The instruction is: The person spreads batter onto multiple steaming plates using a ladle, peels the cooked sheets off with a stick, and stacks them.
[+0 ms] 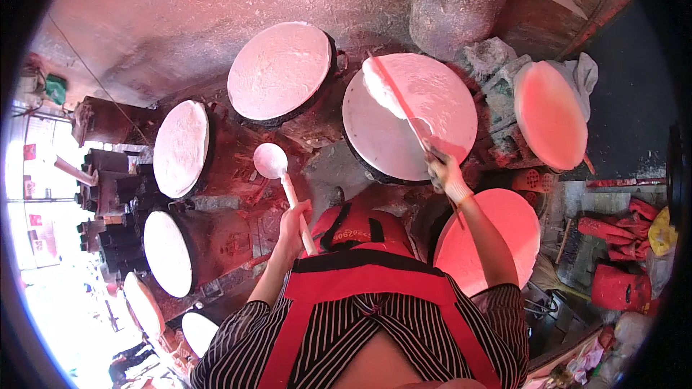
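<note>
My left hand (293, 229) grips the long pale handle of a ladle (270, 161), whose round bowl points away from me. In my right hand (446, 172), which wears a worn glove, is a long thin wooden spreader (393, 86). It reaches across a large round griddle (378, 140). White batter (440, 89) covers the griddle's far and right part, with a thick ridge along the spreader's left side. The near left part of the surface is bare and grey. Part of the griddle's right edge is behind my right hand.
More round griddles stand around me, several with pale sheets, including one at the back (280, 71) and one at the left (181, 148). A reddish disc (550, 114) leans at the right, and another (494, 232) lies under my right forearm. Dark cylindrical briquettes (121, 216) are stacked left. A broom (551, 275) lies right.
</note>
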{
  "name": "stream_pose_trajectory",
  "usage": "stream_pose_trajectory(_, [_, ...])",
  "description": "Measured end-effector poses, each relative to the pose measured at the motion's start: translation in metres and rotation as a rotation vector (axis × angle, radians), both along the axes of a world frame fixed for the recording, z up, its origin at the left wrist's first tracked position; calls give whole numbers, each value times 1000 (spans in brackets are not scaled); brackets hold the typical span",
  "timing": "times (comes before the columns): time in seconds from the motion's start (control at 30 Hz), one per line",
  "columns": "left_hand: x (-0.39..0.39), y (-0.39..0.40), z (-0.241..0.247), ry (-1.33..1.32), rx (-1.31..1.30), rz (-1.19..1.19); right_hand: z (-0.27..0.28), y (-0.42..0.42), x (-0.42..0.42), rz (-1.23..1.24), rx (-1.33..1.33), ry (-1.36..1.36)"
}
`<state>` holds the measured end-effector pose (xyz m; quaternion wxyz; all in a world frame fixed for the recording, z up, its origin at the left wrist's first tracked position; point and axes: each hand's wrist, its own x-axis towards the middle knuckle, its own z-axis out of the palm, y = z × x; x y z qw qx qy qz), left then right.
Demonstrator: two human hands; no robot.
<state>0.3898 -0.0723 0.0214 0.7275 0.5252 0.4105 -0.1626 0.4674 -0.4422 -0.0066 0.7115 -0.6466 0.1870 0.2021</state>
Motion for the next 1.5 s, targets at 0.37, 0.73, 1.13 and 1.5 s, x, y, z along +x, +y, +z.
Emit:
stream_pose_trajectory(0.37, [-54,3,10,48,-27,-143,-12,-28,8,30,43,56])
stream_pose_trajectory(0.73, [28,49,7,17,-6,-455,5,57,-117,-388,44,-32])
stream_pose_trajectory(1.13, [45,190,-1,-90,-45,-685,-32,281,-120,-877,530,-187])
stream_pose_trajectory(1.5, [-8,308,-27,66,-150,-479,-210,313,206,-1125,384,-518])
